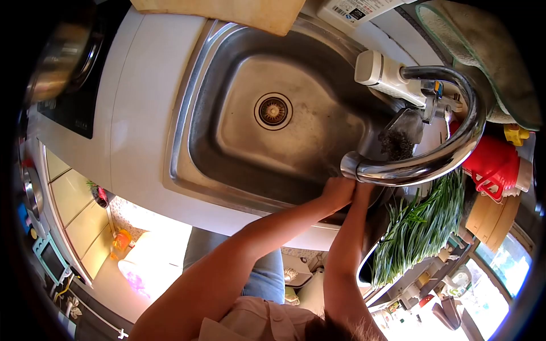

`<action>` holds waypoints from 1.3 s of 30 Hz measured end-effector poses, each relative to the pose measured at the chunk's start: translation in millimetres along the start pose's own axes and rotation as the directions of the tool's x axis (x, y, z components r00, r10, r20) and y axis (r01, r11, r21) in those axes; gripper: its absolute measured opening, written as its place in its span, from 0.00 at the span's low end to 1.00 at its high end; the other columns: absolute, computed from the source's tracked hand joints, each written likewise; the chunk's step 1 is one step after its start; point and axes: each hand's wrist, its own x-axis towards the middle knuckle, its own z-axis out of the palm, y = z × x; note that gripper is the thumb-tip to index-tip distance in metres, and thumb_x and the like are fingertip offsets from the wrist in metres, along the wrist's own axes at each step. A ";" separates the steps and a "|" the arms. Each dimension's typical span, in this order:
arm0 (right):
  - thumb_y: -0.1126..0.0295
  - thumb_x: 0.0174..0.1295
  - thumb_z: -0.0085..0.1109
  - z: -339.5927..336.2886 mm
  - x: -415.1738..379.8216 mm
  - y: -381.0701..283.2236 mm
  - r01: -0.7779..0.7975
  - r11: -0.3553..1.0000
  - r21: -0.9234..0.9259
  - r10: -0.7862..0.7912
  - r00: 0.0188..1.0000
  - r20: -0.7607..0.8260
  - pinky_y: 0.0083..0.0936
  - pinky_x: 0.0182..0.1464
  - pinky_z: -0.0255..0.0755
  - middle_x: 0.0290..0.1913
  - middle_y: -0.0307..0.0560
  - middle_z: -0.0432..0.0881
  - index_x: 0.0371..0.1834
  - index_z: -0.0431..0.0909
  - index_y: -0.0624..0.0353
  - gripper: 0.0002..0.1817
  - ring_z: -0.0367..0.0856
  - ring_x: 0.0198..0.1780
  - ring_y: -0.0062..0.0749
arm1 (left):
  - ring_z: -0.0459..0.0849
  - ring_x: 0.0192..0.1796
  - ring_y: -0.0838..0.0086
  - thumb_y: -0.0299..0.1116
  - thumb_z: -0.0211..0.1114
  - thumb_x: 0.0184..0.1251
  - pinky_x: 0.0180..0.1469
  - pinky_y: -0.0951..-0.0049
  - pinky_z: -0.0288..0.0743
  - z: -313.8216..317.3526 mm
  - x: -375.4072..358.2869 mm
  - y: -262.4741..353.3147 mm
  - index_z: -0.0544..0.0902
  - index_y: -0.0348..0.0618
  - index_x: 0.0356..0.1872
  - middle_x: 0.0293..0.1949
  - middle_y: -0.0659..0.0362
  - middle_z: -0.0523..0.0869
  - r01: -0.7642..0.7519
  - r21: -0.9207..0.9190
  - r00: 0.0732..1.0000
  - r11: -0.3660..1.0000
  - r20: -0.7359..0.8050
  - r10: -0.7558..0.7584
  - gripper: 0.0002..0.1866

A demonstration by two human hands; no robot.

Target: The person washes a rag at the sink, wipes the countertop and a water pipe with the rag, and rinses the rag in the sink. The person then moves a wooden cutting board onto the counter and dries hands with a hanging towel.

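Note:
Both hands are close together at the right side of the steel sink, beneath the end of the chrome faucet. My left hand shows its back and wrist, with the fingers hidden. The faucet covers most of my right hand, which lies beside the left one. Whether either hand holds anything is out of sight. Water from the spout cannot be made out. Near the faucet base sits a dark, bristly scrubber.
A bundle of long green leaves lies right of my right forearm. Red plastic containers stand behind it. A wooden board overhangs the sink's far edge, beside a white bottle. A metal pot sits at far left.

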 end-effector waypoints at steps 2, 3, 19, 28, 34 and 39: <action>0.52 0.60 0.44 2.9 -5.1 2.1 -0.045 0.997 -0.064 0.045 0.999 -0.003 0.45 0.57 0.61 0.60 0.52 0.64 0.61 0.61 0.52 0.27 0.61 0.60 0.47 | 0.80 0.27 0.57 0.42 0.59 0.48 0.29 0.59 0.72 -4.9 -1.1 -0.2 0.79 0.40 0.22 0.22 0.49 0.80 -0.007 -0.060 1.000 0.998 -0.002 0.007 0.14; 0.52 0.60 0.44 5.5 -10.0 0.5 -0.084 0.989 -0.123 0.084 0.996 0.001 0.45 0.58 0.60 0.60 0.52 0.63 0.61 0.61 0.51 0.28 0.61 0.61 0.47 | 0.79 0.23 0.60 0.43 0.57 0.51 0.25 0.61 0.72 -10.1 -1.1 -1.2 0.79 0.40 0.23 0.19 0.50 0.79 -0.016 -0.115 1.000 0.993 -0.012 0.015 0.15; 0.51 0.64 0.40 96.7 -15.7 6.4 -0.341 0.824 0.453 -0.012 0.788 0.616 0.31 0.39 0.64 0.30 0.37 0.65 0.33 0.66 0.50 0.15 0.64 0.33 0.28 | 0.57 0.13 0.85 0.40 0.52 0.62 0.12 0.84 0.50 -165.1 -15.7 42.1 0.71 0.42 0.32 0.16 0.67 0.65 0.670 -0.564 0.661 -0.483 0.749 0.044 0.12; 0.62 0.61 0.44 101.4 13.0 24.8 -0.287 0.926 0.243 0.303 0.952 -0.029 0.21 0.18 0.60 0.14 0.40 0.65 0.19 0.67 0.55 0.15 0.65 0.16 0.25 | 0.81 0.28 0.53 0.30 0.60 0.47 0.34 0.59 0.72 -129.0 10.1 -9.4 0.77 0.32 0.34 0.25 0.43 0.81 0.380 -0.074 0.829 0.922 0.469 -0.304 0.13; 0.64 0.57 0.44 146.1 4.1 40.3 -0.183 0.882 -0.435 0.016 0.932 -0.362 0.24 0.17 0.57 0.13 0.38 0.63 0.14 0.64 0.55 0.15 0.61 0.14 0.26 | 0.82 0.33 0.55 0.31 0.63 0.41 0.35 0.61 0.76 -147.1 10.7 -19.3 0.81 0.39 0.27 0.27 0.48 0.82 0.164 0.279 0.890 0.946 0.372 -0.264 0.09; 0.66 0.54 0.45 135.1 12.2 74.3 -0.166 0.721 -0.673 -0.120 0.927 -0.356 0.33 0.19 0.59 0.12 0.44 0.66 0.16 0.67 0.64 0.14 0.64 0.13 0.32 | 0.82 0.31 0.56 0.30 0.62 0.42 0.34 0.61 0.75 -146.3 -3.8 -37.0 0.81 0.41 0.27 0.26 0.48 0.82 0.098 0.352 0.898 0.931 0.372 -0.235 0.08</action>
